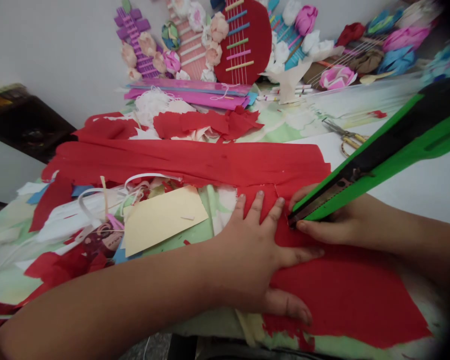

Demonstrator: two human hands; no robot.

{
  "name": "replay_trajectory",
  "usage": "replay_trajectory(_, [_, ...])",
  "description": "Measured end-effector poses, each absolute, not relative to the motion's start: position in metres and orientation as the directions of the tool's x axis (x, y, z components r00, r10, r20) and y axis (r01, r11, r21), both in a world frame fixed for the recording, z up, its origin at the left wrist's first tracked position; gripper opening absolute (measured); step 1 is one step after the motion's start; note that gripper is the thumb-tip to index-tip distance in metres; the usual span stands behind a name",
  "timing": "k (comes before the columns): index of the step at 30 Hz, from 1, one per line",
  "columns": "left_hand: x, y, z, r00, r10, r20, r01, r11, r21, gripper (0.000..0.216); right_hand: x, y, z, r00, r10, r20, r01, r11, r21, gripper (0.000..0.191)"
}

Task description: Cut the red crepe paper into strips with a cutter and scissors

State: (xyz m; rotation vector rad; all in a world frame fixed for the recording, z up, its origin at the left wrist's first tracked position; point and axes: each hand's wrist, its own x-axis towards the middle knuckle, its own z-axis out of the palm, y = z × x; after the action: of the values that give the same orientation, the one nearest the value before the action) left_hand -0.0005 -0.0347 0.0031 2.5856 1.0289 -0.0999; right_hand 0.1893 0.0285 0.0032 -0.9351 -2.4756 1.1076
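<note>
My left hand (258, 250) lies flat, fingers spread, pressing down a sheet of red crepe paper (345, 295) on the table. My right hand (330, 225) is closed around a green and black utility knife (382, 160), whose blade tip touches the red paper just beside my left fingertips. A long red paper strip (195, 162) runs across the table behind both hands.
A cream card (161, 217) and white strips (97, 205) lie to the left among paper scraps. Scissors (347, 137) rest at the right. Paper flowers (337, 77) and small craft guitars (243, 40) stand at the back against the wall. A dark cabinet (22, 125) is far left.
</note>
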Motion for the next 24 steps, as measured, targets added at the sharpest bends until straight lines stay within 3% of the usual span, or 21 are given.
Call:
replay_trajectory(12, [0.0001,-0.0350,-0.0001,0.727,0.664,-0.178,0.679,-0.655,0.330,0.076,0.1904,0.0269,-0.0016,-0.773,0.634,0.040,0.449,0.590,-0.671,0.019])
replay_trajectory(16, [-0.0006,-0.0350,-0.0002,0.725,0.661,-0.192,0.684,-0.660,0.311,0.078,0.1936,0.0285,-0.0022,-0.741,0.665,0.090,0.411,0.556,-0.723,0.017])
replay_trajectory(24, [-0.0008,-0.0356,-0.0005,0.731,0.657,-0.184,0.679,-0.672,0.295,0.078,0.1930,0.0275,-0.0001,-0.782,0.624,0.016,0.376,0.491,-0.786,0.016])
